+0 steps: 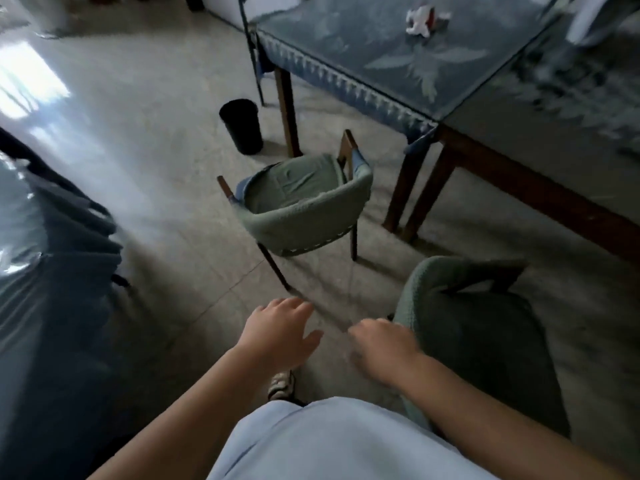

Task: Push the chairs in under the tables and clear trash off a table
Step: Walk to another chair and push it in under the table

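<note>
Hands near, bin seemingly empty

L grip fingers relaxed, empty; R grip curled, empty.

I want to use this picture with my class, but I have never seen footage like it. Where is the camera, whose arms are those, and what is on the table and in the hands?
The camera sits on a person's head and looks forward and down, so the two bare arms at the bottom are the wearer's own. There is no machine here.

The left hand hangs over the floor with fingers relaxed and holds nothing. The right hand has curled fingers at the back edge of the near green chair; the blur hides whether it actually grips.

A second green chair stands pulled out from the table. On the tabletop lies a crumpled white and red piece of trash. A black bin stands on the floor beside a table leg.
</note>
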